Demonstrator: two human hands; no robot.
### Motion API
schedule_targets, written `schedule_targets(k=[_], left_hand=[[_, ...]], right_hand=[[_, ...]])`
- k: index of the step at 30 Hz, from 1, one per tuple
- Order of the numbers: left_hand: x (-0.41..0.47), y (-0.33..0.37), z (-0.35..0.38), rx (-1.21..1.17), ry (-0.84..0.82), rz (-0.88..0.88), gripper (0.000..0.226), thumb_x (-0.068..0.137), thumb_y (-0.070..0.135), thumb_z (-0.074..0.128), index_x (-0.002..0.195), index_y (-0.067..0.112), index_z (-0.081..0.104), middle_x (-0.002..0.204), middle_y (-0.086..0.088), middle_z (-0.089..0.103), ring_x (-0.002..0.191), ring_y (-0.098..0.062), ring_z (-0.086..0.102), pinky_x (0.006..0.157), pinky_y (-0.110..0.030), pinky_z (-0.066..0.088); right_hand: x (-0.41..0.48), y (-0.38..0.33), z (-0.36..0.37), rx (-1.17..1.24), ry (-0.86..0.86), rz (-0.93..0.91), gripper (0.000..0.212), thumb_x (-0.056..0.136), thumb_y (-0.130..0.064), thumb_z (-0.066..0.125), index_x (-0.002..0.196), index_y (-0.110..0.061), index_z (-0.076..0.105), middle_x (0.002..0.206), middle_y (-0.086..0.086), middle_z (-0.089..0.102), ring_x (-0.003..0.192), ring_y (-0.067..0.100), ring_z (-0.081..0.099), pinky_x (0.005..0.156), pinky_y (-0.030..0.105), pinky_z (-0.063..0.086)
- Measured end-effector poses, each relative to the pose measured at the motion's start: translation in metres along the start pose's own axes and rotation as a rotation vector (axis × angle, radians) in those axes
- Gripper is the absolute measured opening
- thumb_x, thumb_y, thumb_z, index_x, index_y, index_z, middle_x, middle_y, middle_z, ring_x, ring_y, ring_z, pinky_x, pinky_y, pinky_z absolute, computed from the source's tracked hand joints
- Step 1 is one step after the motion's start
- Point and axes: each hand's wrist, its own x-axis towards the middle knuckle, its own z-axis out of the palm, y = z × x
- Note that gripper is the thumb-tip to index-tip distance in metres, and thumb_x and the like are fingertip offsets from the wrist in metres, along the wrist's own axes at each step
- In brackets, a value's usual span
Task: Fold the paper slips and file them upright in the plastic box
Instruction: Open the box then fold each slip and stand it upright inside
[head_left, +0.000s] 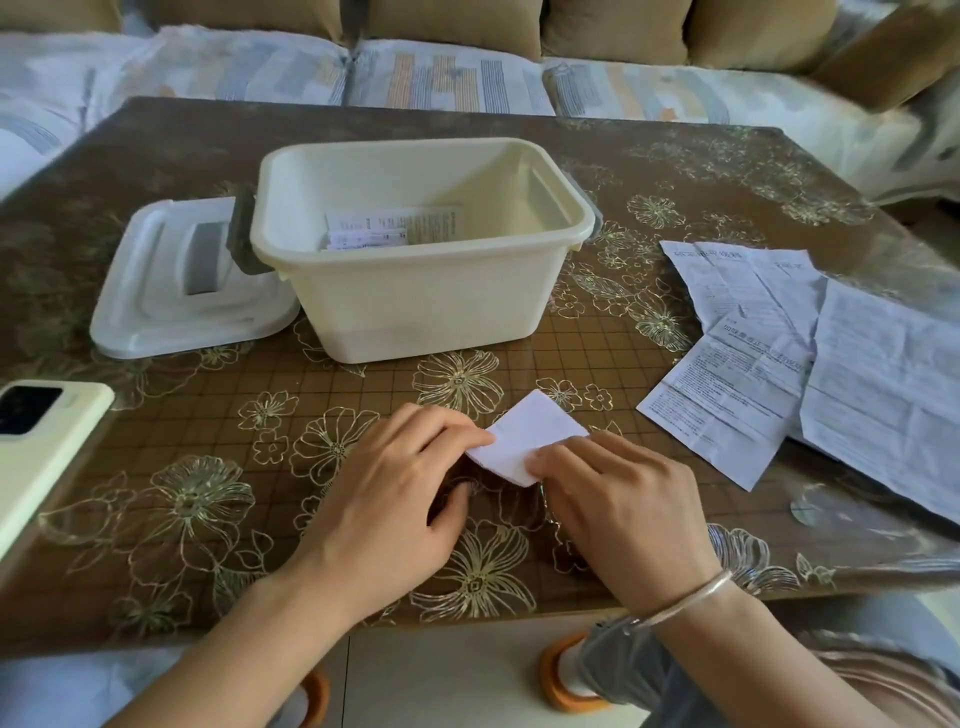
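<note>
A small white folded paper slip (530, 434) lies on the table near its front edge. My left hand (395, 499) has its fingertips on the slip's left edge, thumb tucked below. My right hand (618, 509) presses its fingers on the slip's lower right corner. Behind them stands the cream plastic box (415, 306), open, with a few folded printed slips (384, 228) standing upright at its near left inside. To the right, several unfolded printed sheets (810, 353) lie spread on the table.
The box's white lid (171, 291) lies flat to the box's left. A pale green phone (36, 447) rests at the table's left edge. The brown flowered tabletop (208, 467) has a sofa behind it. Orange-rimmed objects sit on the floor below.
</note>
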Motion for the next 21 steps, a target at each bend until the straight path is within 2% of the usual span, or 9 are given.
schedule_targets(k=[3, 7, 10, 12, 15, 17, 19, 21], left_hand=[[-0.003, -0.002, -0.001, 0.006, 0.049, -0.012, 0.032, 0.078, 0.023, 0.065, 0.109, 0.020, 0.069, 0.113, 0.010, 0.061, 0.107, -0.013, 0.053, 0.089, -0.032, 0.048], [-0.010, -0.002, 0.000, -0.046, 0.106, 0.053, 0.014, 0.083, 0.029, 0.063, 0.089, 0.023, 0.074, 0.097, 0.014, 0.065, 0.102, -0.011, 0.056, 0.083, -0.034, 0.049], [-0.015, 0.005, 0.001, -0.110, 0.124, 0.023, 0.017, 0.087, 0.035, 0.061, 0.084, 0.024, 0.073, 0.087, 0.018, 0.066, 0.092, -0.006, 0.060, 0.078, -0.032, 0.049], [-0.014, 0.009, 0.002, -0.128, 0.150, -0.044, 0.021, 0.086, 0.039, 0.059, 0.082, 0.024, 0.072, 0.082, 0.018, 0.065, 0.083, -0.004, 0.060, 0.073, -0.030, 0.049], [-0.008, 0.014, 0.004, -0.073, 0.204, -0.129, 0.024, 0.085, 0.040, 0.056, 0.073, 0.021, 0.063, 0.069, 0.016, 0.055, 0.067, -0.006, 0.051, 0.062, -0.023, 0.042], [-0.002, 0.018, 0.005, -0.029, 0.215, -0.152, 0.019, 0.084, 0.036, 0.060, 0.074, 0.019, 0.061, 0.069, 0.017, 0.051, 0.066, -0.009, 0.051, 0.059, -0.022, 0.040], [0.001, 0.020, 0.008, 0.015, 0.225, -0.158, 0.012, 0.078, 0.028, 0.069, 0.081, 0.018, 0.063, 0.073, 0.017, 0.052, 0.071, -0.011, 0.053, 0.060, -0.022, 0.041], [0.002, 0.020, 0.010, 0.037, 0.211, -0.170, 0.020, 0.075, 0.025, 0.073, 0.092, 0.019, 0.065, 0.077, 0.016, 0.058, 0.076, -0.013, 0.054, 0.063, -0.026, 0.045]], right_hand=[[-0.007, 0.002, -0.002, 0.193, 0.023, 0.038, 0.012, 0.076, -0.012, 0.069, 0.084, -0.021, 0.068, 0.084, -0.012, 0.071, 0.073, 0.013, 0.069, 0.052, 0.031, 0.053], [-0.018, 0.000, -0.002, 0.436, 0.016, 0.091, 0.016, 0.074, -0.007, 0.071, 0.085, -0.019, 0.071, 0.098, -0.016, 0.072, 0.090, 0.005, 0.069, 0.067, 0.029, 0.058], [-0.025, 0.000, -0.004, 0.584, -0.014, 0.163, 0.014, 0.078, -0.011, 0.069, 0.088, -0.019, 0.073, 0.100, -0.017, 0.071, 0.096, 0.002, 0.067, 0.076, 0.031, 0.057], [-0.024, -0.001, -0.006, 0.602, -0.036, 0.188, 0.010, 0.082, -0.027, 0.067, 0.089, -0.020, 0.071, 0.097, -0.017, 0.068, 0.093, 0.002, 0.065, 0.076, 0.028, 0.055], [-0.014, -0.002, -0.006, 0.504, -0.016, 0.296, 0.028, 0.080, -0.050, 0.061, 0.092, -0.025, 0.066, 0.085, -0.021, 0.056, 0.081, 0.002, 0.056, 0.066, 0.012, 0.045], [-0.009, -0.002, -0.002, 0.485, 0.007, 0.373, 0.031, 0.077, -0.047, 0.069, 0.100, -0.028, 0.063, 0.076, -0.024, 0.055, 0.081, 0.002, 0.055, 0.066, 0.010, 0.039], [-0.006, -0.003, 0.003, 0.474, 0.004, 0.397, 0.037, 0.076, -0.035, 0.078, 0.107, -0.029, 0.059, 0.070, -0.021, 0.058, 0.083, 0.006, 0.054, 0.069, 0.014, 0.038], [-0.005, -0.005, 0.007, 0.430, -0.009, 0.376, 0.043, 0.075, -0.026, 0.080, 0.111, -0.028, 0.057, 0.070, -0.018, 0.057, 0.083, 0.008, 0.050, 0.069, 0.015, 0.036]])
